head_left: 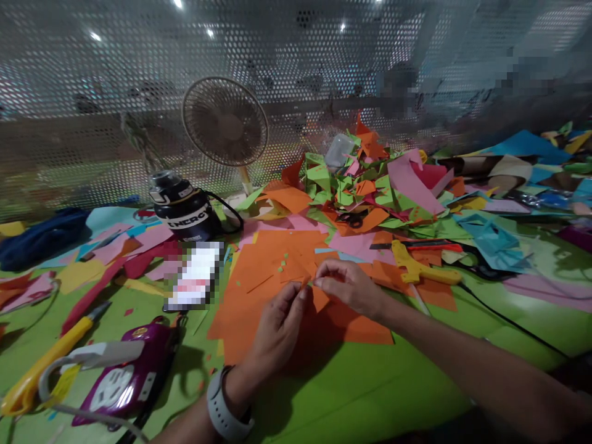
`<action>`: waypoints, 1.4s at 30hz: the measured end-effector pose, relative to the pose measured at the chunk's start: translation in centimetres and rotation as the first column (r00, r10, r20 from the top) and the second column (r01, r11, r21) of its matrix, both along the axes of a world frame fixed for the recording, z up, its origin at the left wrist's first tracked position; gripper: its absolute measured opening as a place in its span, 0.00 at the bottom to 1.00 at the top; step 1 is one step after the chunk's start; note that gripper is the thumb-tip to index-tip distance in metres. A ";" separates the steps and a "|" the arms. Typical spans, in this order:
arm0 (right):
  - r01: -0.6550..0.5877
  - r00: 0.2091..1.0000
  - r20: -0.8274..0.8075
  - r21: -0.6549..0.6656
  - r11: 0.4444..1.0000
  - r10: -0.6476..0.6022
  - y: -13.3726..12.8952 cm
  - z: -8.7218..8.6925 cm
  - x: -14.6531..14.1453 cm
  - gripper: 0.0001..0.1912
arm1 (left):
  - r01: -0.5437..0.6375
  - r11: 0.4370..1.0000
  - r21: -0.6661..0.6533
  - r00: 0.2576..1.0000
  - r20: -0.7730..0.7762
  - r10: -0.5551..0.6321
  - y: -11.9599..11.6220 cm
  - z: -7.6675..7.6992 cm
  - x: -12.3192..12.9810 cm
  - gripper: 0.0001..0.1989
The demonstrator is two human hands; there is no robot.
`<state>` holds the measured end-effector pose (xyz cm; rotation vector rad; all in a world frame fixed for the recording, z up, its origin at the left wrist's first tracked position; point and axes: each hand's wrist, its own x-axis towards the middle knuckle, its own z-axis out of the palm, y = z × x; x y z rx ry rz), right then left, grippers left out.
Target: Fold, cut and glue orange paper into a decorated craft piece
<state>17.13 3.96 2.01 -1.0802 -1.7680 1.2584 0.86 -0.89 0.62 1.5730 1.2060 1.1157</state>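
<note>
My left hand [279,324], with a grey watch band [221,404] at its wrist, pinches the edge of a small orange paper piece [320,300]. Thumb and forefinger of my right hand [346,285] are closed on the same piece from the other side. The fingertips nearly meet, and part of the paper is hidden behind them. Below both hands lie large orange paper sheets [240,314], stacked slightly askew. Tiny green paper bits [283,262] are scattered on the top sheet, just beyond my left hand.
To the right lies a yellow glue gun [423,269]; a phone [197,277] is on the left. Nearer are a purple power strip [127,376] and a yellow cutter knife [50,364]. Behind stand a black bottle [185,209], a fan [225,122] and a heap of paper scraps [351,185].
</note>
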 end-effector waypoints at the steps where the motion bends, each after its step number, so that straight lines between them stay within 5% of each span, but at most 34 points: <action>1: -0.005 1.000 -0.006 -0.016 1.000 0.004 0.0 -0.1 0.0 0.08 | 0.004 1.000 0.003 1.000 -0.003 -0.004 0.0 0.1 0.0 0.14; 23: 0.016 0.999 -0.028 0.012 1.000 -0.016 0.0 -0.3 -0.2 0.05 | -0.030 0.999 -0.025 0.999 0.028 0.031 0.0 -0.6 0.1 0.15; 32: -0.023 0.988 -0.156 -0.063 0.998 0.013 0.3 -0.6 -0.3 0.10 | -0.072 0.996 -0.046 0.981 0.177 0.079 0.3 -1.6 0.1 0.14; 42: 0.004 0.960 -0.277 -0.143 0.990 -0.044 0.2 -0.5 -0.3 0.14 | -0.084 0.996 -0.020 0.990 0.112 0.086 0.2 -1.1 0.1 0.15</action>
